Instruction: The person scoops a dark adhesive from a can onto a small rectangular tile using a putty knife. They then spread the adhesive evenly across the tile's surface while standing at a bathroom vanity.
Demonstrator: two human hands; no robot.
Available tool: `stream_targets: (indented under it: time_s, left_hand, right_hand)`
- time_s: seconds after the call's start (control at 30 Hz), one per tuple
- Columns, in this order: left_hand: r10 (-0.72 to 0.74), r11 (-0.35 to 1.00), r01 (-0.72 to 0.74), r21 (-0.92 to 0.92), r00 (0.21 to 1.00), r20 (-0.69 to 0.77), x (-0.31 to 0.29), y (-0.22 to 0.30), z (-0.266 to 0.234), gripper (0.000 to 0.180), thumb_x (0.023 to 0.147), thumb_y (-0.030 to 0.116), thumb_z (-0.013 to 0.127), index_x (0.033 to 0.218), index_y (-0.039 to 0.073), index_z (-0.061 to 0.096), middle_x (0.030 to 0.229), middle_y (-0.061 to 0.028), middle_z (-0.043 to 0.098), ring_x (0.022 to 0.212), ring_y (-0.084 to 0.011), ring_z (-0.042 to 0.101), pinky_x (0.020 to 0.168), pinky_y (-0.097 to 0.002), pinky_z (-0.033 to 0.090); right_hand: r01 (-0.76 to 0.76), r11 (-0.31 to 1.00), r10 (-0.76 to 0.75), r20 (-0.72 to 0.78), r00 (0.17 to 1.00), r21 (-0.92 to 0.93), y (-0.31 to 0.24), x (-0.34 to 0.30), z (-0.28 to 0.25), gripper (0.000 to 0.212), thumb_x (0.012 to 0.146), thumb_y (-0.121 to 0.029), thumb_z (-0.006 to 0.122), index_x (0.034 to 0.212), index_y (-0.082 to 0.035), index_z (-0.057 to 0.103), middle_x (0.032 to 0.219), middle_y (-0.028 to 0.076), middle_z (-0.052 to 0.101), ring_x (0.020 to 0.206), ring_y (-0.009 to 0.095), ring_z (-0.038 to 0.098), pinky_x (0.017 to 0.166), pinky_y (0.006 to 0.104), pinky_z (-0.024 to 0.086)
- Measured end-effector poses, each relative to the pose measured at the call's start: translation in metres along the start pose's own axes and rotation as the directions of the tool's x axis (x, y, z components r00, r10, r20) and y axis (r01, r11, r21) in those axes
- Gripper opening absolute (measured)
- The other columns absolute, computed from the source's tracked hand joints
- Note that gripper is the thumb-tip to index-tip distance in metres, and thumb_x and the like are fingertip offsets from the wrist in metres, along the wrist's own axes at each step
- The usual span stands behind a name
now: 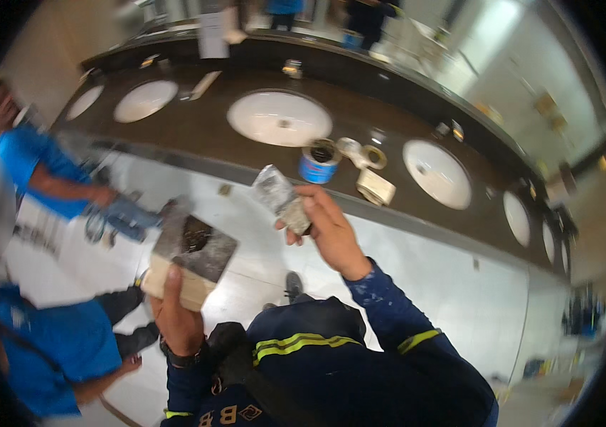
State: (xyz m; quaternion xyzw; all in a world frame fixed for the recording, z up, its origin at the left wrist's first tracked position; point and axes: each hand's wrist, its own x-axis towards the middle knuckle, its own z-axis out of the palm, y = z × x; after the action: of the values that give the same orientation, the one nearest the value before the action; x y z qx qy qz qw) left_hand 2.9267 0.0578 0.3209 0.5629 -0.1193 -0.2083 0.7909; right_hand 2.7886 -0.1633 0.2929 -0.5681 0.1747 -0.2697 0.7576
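I see the person's left hand (177,324) gripping a grey-topped block (212,261), dark paste (196,233) on top, fingers underneath hidden. At the block's 2 o'clock, right hand (333,235) pinches a flat grey piece (273,189); blue can (318,168) at that hand's 12.

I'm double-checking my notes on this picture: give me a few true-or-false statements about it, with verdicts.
1. The left hand holds a block, the right hand a flat greyish piece. True.
2. The block's top is spotless. False: dark material lies on it.
3. A blue can stands on the counter. True.
4. The can is closed. False: its top is open.
5. A person in a blue top is at lower left. True.
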Motion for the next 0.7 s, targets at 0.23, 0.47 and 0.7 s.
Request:
stream_targets:
  time_s: [0.23, 0.47, 0.7]
  left_hand:
    - [0.001, 0.999, -0.008, 0.049, 0.99, 0.141, -0.002, -0.058, 0.056, 0.03, 0.098, 0.013, 0.058, 0.123, -0.003, 0.055, 0.117, -0.0101, 0.062, 0.102, -0.0149, 0.06, 0.087, -0.0293, 0.048]
    - [0.02, 0.968, -0.168, 0.188, 0.795, 0.606, -0.047, -0.06, 0.127, 0.03, 0.099, 0.015, 0.05, 0.117, -0.007, 0.057, 0.099, -0.0107, 0.066, 0.089, -0.0135, 0.059, 0.079, -0.0265, 0.046]
    - [0.236, 0.809, -0.553, 0.2, 0.618, 0.75, -0.104, -0.076, 0.204, 0.023, 0.099, 0.014, 0.047, 0.106, -0.005, 0.057, 0.085, -0.0086, 0.062, 0.077, -0.0125, 0.056, 0.068, -0.0269, 0.044]
  right_hand:
    - [-0.1, 0.995, 0.093, -0.182, 0.979, -0.032, -0.016, -0.083, -0.035, 0.017, 0.102, -0.019, 0.051, 0.112, -0.005, 0.053, 0.083, 0.008, 0.067, 0.061, 0.008, 0.055, 0.055, 0.0225, 0.043]
    - [-0.052, 0.996, 0.029, -0.317, 0.948, -0.066, -0.045, -0.13, -0.063, 0.016, 0.101, -0.017, 0.055, 0.105, -0.001, 0.055, 0.079, 0.006, 0.063, 0.062, 0.008, 0.052, 0.057, 0.0237, 0.044]
    - [0.037, 0.998, -0.048, -0.309, 0.95, -0.043, -0.083, -0.179, -0.131, 0.017, 0.1, -0.018, 0.056, 0.106, -0.001, 0.055, 0.079, 0.006, 0.063, 0.062, 0.008, 0.052, 0.057, 0.0238, 0.044]
